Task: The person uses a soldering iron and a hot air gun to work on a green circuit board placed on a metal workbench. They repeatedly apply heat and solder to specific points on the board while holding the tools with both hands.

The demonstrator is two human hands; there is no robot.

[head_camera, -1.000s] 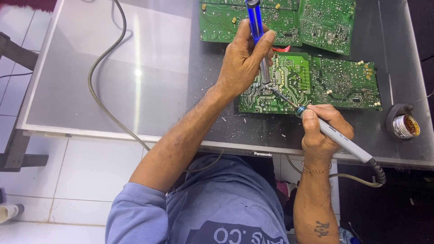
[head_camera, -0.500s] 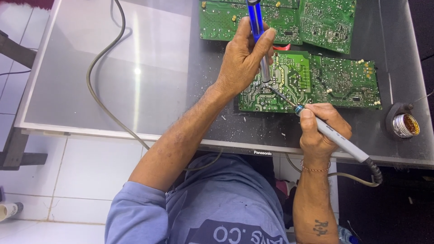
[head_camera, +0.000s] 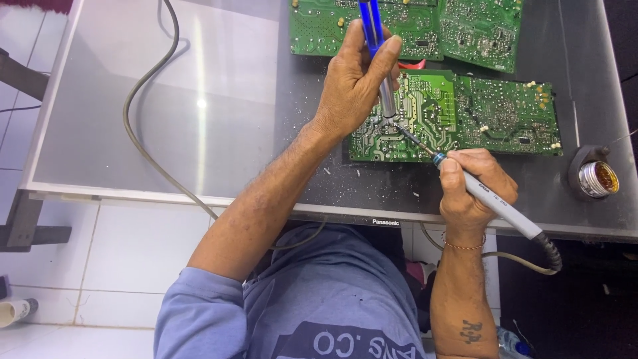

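Green circuit board (head_camera: 465, 119) flat on table; grey soldering iron (head_camera: 492, 199) tip touching it; blue desoldering pump (head_camera: 373, 40) upright.

- Circuit board (head_camera: 465, 116) under the hands: bright green, pale green trace pattern, silver solder dots, a few cream specks.
- Two upper boards (head_camera: 405, 26): darker green, densely speckled with small silver pads.
- Desoldering pump (head_camera: 372, 30) in left hand (head_camera: 352, 83): translucent blue barrel, grey metal lower part.
- Soldering iron (head_camera: 495, 203) in right hand (head_camera: 472, 189): light grey handle, blue collar, dark tip, black strain relief.
- Iron cord (head_camera: 515, 259): grey-beige.
- Worktop (head_camera: 166, 100): grey, glossy, with white glare; pale flecks near the board.
- Small tin (head_camera: 597, 178): silver rim, amber contents, black holder.
- Red scrap (head_camera: 413, 64) between boards.
- Shirt (head_camera: 319, 306): grey-blue, dark panel with white lettering.
- Floor tiles (head_camera: 100, 266): white, grey grout lines.
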